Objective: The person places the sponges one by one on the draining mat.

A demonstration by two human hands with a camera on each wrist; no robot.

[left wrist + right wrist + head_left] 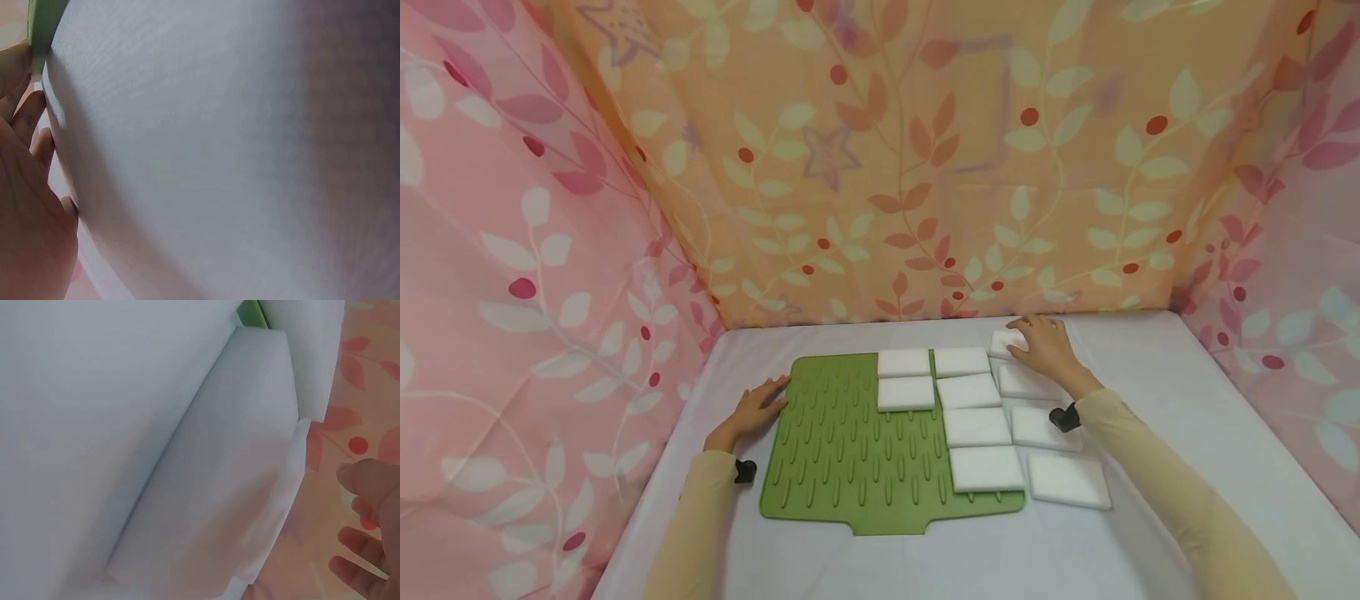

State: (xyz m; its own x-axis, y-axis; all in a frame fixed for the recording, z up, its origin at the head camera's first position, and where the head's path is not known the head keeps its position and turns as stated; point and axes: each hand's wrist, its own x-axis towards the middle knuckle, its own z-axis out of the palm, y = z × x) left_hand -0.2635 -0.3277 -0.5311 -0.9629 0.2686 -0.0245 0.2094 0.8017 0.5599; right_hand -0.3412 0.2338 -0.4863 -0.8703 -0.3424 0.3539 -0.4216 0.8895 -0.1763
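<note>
A ribbed green mat [835, 433] lies on the white table, with several white rectangular sponge pads set in rows over its right part. My left hand [757, 410] rests beside the mat's left edge, fingertips right at the rim. In the left wrist view its fingers [28, 119] are extended near the green edge. At the far right, my right hand [1043, 343] is over the farthest sponge pad [1006, 342], thumb and fingers spread. The right wrist view shows those fingers [362, 544] loosely bent, with a gap between them and the nearest white pad [231, 456].
A column of white pads lies along the mat's right side, the nearest pad [1067, 480] on the white tablecloth [970, 558]. Floral fabric [880, 167] hangs behind the table and at both sides. The mat's tab [889, 527] points toward me.
</note>
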